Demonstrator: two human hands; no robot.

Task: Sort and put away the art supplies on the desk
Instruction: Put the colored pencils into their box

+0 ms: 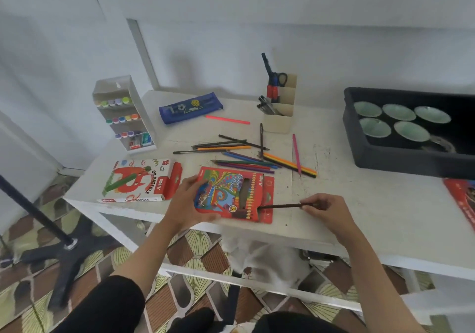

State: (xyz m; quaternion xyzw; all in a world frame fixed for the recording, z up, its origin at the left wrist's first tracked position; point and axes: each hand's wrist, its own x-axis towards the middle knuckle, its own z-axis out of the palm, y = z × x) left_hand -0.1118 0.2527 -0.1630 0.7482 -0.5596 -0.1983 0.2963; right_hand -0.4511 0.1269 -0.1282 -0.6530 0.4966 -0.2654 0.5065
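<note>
A red colour pencil box (235, 194) lies near the front edge of the white desk (359, 204). My left hand (189, 201) grips the box's left end. My right hand (327, 210) pinches the back end of a dark brown pencil (281, 206); its tip sits at the box's open right end. Several loose colour pencils (246, 156) lie scattered behind the box. A pink pencil (297, 154) and a pink marker (227, 119) lie farther back.
An oil pastels box (140, 181) lies at the left. Behind it stands a white marker rack (123, 114). A blue pencil case (190, 107) and a beige pen holder (279, 106) sit at the back. A black tray (385, 158) of green bowls fills the right. A black stand (51, 227) is on the floor.
</note>
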